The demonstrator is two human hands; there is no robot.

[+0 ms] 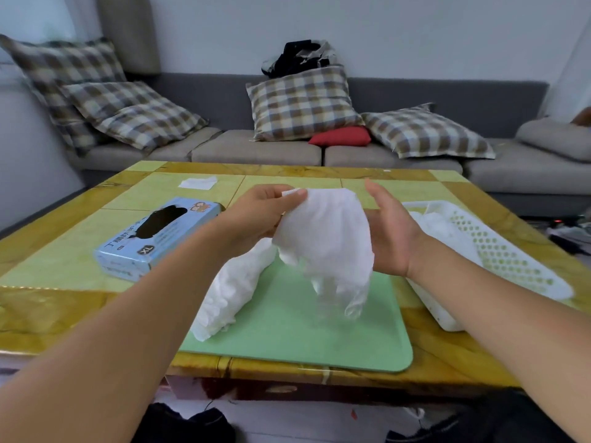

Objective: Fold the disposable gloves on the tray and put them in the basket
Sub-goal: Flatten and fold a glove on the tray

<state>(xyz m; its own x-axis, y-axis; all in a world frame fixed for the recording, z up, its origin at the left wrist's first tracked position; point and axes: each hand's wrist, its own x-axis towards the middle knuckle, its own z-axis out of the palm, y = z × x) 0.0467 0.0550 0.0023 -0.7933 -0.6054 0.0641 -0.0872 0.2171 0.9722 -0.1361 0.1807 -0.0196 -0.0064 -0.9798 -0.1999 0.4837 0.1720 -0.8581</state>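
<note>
A white translucent disposable glove hangs in the air above the green tray, fingers pointing down. My left hand pinches its upper left corner between thumb and fingers. To the glove's right, my right hand stays open, its palm against the glove's right side. A pile of more white gloves lies on the tray's left part, partly behind my left forearm. The white perforated basket sits right of the tray with white gloves inside it.
A light blue glove box marked XL lies on the table at the left. A white tissue rests near the table's far edge. Behind the yellow-green table is a grey sofa with checked cushions.
</note>
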